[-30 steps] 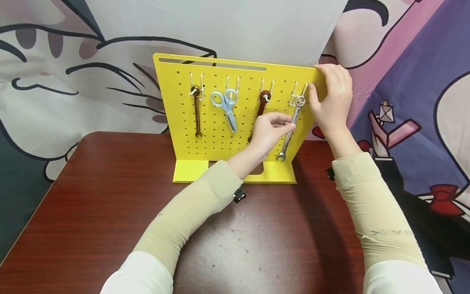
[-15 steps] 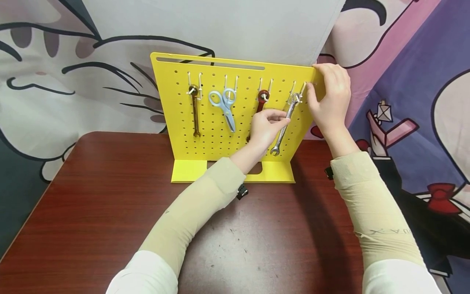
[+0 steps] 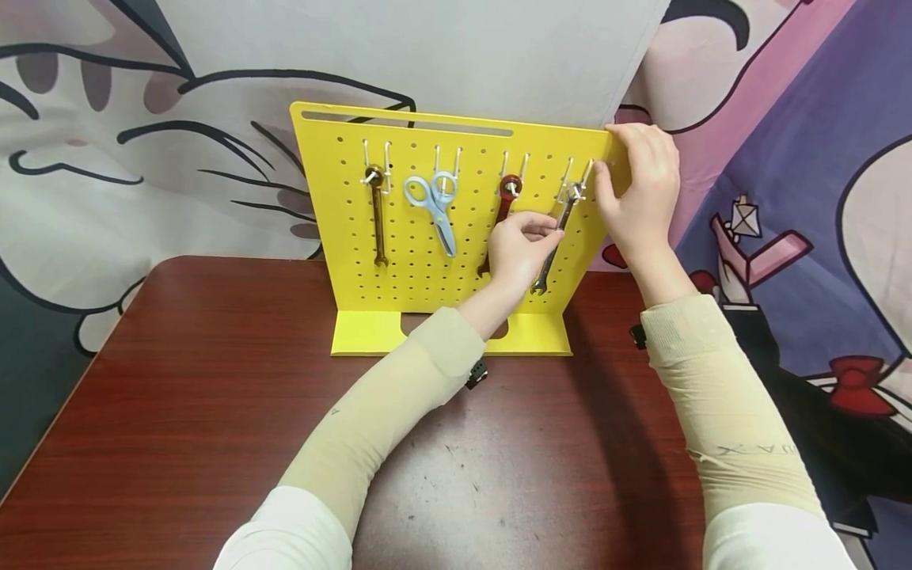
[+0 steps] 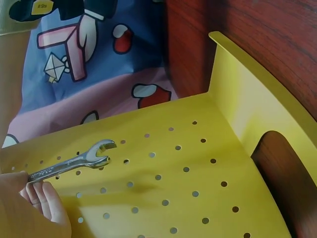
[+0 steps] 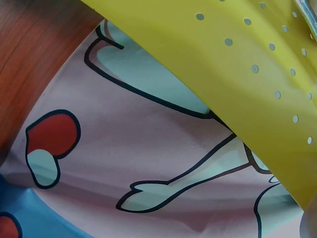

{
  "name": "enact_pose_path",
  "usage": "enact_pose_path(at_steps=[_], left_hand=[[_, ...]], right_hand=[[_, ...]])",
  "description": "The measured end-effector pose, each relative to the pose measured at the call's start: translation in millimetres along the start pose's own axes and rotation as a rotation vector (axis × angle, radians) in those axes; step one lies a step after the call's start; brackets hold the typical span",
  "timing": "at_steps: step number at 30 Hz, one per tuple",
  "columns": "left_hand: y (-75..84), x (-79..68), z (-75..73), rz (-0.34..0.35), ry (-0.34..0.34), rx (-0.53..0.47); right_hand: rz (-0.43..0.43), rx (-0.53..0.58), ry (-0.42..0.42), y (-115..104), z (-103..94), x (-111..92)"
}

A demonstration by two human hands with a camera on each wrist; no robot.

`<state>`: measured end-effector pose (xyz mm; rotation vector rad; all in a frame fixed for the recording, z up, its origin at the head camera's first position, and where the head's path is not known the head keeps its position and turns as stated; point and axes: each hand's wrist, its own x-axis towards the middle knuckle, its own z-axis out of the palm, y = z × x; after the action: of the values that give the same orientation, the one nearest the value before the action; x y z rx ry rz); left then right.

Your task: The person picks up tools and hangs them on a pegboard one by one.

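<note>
My left hand (image 3: 518, 249) pinches the shaft of a silver combination wrench (image 3: 545, 269) between thumb and fingers. In the left wrist view the open-ended jaw of this wrench (image 4: 96, 154) points away from the hand, just over the yellow pegboard (image 4: 148, 188). Its ring end is up at the rightmost white hook (image 3: 583, 186) and overlaps it in the head view. My right hand (image 3: 644, 186) grips the upper right edge of the pegboard (image 3: 456, 134), thumb on the front face and fingers over the edge.
On other hooks hang a dark brownish wrench (image 3: 379, 226), blue-handled scissors (image 3: 436, 206) and a reddish wrench (image 3: 506, 202), partly hidden by my left hand. The board stands on a yellow foot (image 3: 366, 332) on a dark red wooden table (image 3: 214, 412). Cartoon-printed cloth (image 3: 798, 134) stands behind.
My left hand has shifted slightly left with the wrench, which tilts more and has turned so its face looks darker. My right hand stays on the board's edge.
</note>
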<state>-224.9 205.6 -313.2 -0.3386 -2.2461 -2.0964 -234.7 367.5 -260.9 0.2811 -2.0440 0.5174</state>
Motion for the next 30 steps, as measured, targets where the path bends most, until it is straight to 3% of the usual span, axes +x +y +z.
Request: enact_pose_path(at_steps=[11,21,30], left_hand=[[-2.9,-1.6,0.5,0.046,0.018,0.058],[-10.5,-6.8,-4.7,0.063,-0.024,-0.007],[-27.7,-17.2,-28.1,0.118,-0.102,0.005]], right_hand=[[-0.004,0.005,0.006,-0.2,-0.4,-0.1],[-0.003,0.006,0.002,-0.4,-0.6,-2.0],[-0.011,0.004,0.002,1.0,0.0,-1.3]])
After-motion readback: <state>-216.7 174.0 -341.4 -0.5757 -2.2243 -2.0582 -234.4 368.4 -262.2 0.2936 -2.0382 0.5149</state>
